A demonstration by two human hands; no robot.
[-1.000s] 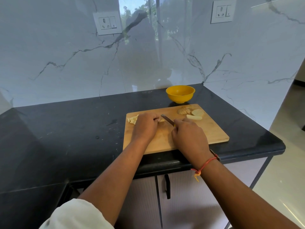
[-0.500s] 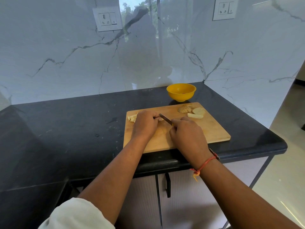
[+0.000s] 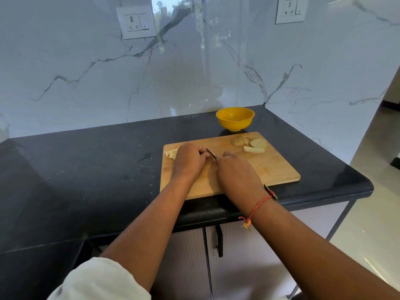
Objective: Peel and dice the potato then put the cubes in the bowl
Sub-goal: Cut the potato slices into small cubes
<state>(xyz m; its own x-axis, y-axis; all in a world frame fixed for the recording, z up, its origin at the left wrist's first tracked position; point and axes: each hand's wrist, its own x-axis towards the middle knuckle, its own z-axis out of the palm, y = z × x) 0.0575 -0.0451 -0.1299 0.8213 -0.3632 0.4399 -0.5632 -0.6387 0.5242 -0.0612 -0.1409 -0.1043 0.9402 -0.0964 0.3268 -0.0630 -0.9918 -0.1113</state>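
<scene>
A knuckle could get nicked tbh, since the small dark-bladed knife (image 3: 211, 153) gripped in the right hand (image 3: 236, 169) is held right beside the left hand (image 3: 188, 159), fingers curled over a hidden potato piece.

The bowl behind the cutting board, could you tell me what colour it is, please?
The bowl is yellow, seen best in the head view.

Home kitchen: black stone counter (image 3: 86, 169), marble backsplash (image 3: 86, 83), wooden cutting board (image 3: 270, 167), wall sockets (image 3: 136, 22).

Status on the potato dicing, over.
Right hand grips knife; left hand curled beside blade, its hold hidden. Cut pieces and slices on board. Bowl beyond board, unobstructed.
</scene>
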